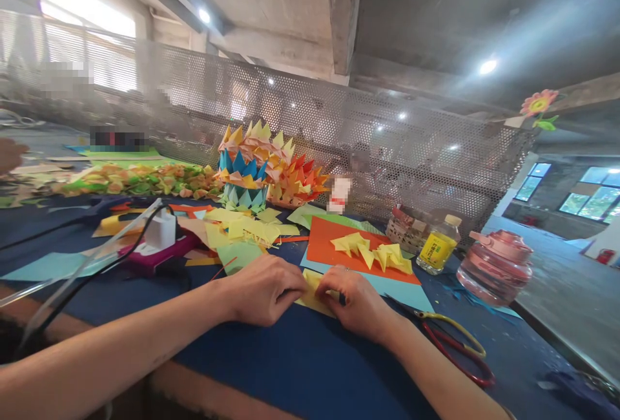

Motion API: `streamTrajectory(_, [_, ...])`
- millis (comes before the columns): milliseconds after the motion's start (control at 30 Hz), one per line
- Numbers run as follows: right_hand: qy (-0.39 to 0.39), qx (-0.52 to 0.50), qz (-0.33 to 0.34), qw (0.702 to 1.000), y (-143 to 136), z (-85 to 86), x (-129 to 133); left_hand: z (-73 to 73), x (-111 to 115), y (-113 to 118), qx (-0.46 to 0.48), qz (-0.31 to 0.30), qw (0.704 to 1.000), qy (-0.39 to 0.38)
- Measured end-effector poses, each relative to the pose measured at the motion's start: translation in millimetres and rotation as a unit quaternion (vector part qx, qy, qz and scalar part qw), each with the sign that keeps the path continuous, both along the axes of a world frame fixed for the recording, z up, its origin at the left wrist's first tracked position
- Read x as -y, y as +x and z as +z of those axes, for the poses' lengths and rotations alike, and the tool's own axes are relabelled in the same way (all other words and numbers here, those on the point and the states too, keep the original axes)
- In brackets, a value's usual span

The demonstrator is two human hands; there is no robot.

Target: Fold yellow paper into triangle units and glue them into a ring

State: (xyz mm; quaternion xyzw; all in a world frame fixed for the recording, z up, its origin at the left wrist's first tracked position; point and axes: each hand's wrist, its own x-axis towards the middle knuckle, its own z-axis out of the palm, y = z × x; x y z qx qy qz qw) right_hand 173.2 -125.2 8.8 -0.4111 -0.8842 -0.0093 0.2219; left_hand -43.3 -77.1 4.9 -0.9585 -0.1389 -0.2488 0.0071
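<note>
Blue bench (252,362), an orange sheet (320,242) lying farther back; nearer, between the hands, sits the yellow paper (311,294) — likely light, crisp and easily creased, best pinched by its edges. The left hand (268,287), curled, pinches its left side — the right hand (357,298), half-curled, grips its right.

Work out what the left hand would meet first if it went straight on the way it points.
The left hand would most likely meet the yellow paper right at its tips, then the right hand beyond; exact depth is unclear from this one view.
</note>
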Motion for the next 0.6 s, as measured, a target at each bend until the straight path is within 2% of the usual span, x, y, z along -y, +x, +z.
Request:
streamTrajectory(300, [0.048, 0.069, 0.000, 0.996, -0.8, 1.9, 2.6, 3.1, 5.2, -0.2, -0.051, 0.031, 0.998, 0.017])
streamTrajectory(600, [0.079, 0.097, 0.036, 0.992, -0.1, 1.7, 1.7, 2.5, 6.1, 0.3, -0.063, 0.033, 0.997, 0.030])
